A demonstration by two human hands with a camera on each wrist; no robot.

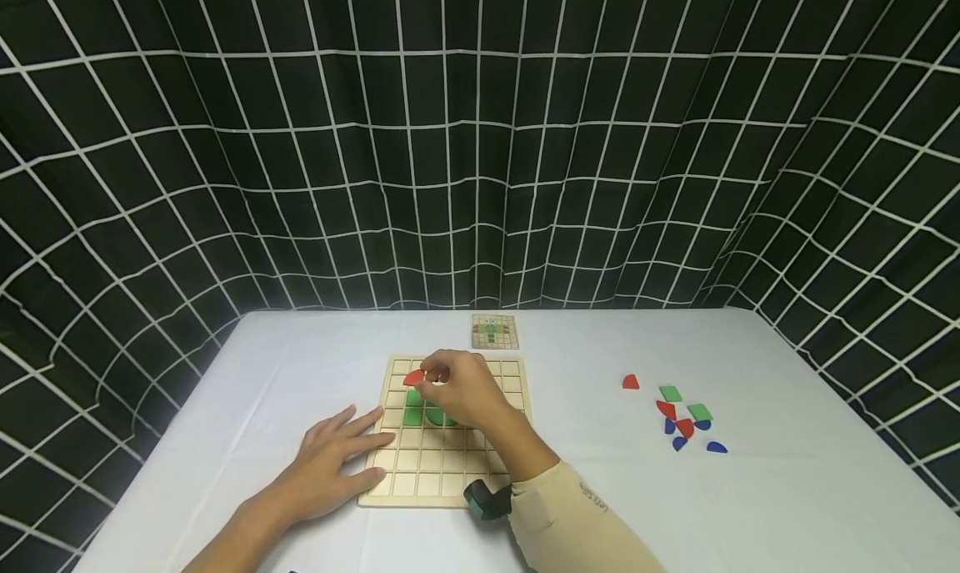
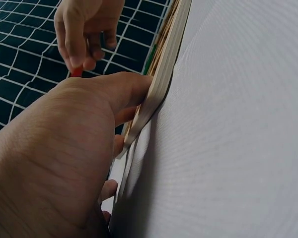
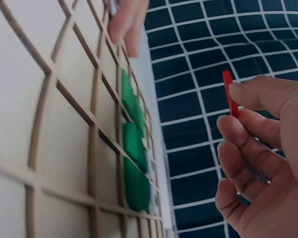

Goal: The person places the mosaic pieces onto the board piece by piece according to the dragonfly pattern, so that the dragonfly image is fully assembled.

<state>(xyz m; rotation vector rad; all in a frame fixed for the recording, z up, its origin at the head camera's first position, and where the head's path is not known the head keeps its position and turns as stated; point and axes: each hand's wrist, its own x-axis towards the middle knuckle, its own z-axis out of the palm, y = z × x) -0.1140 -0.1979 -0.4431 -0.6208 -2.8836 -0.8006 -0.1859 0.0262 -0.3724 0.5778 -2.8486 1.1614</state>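
My right hand (image 1: pixel 468 389) pinches a red quarter-circle tile (image 1: pixel 414 378) between thumb and fingers, over the upper left of the wooden grid board (image 1: pixel 420 483). In the right wrist view the red tile (image 3: pixel 230 93) shows edge-on, raised off the board. Green pieces (image 3: pixel 135 168) sit in the grid's cells; in the head view, two green squares (image 1: pixel 413 408) lie left of a green rounded piece (image 1: pixel 437 417), partly covered by my right hand. My left hand (image 1: pixel 330 460) is spread flat at the board's left edge, fingertips touching its rim (image 2: pixel 161 74).
A small pattern card (image 1: pixel 495 331) lies behind the board. On the white table (image 1: pixel 570 506), several loose red, green and blue tiles are scattered at the right, among them a red tile (image 1: pixel 631 382) and a green one (image 1: pixel 671 394). A black grid-patterned curtain (image 1: pixel 465 156) surrounds the table.
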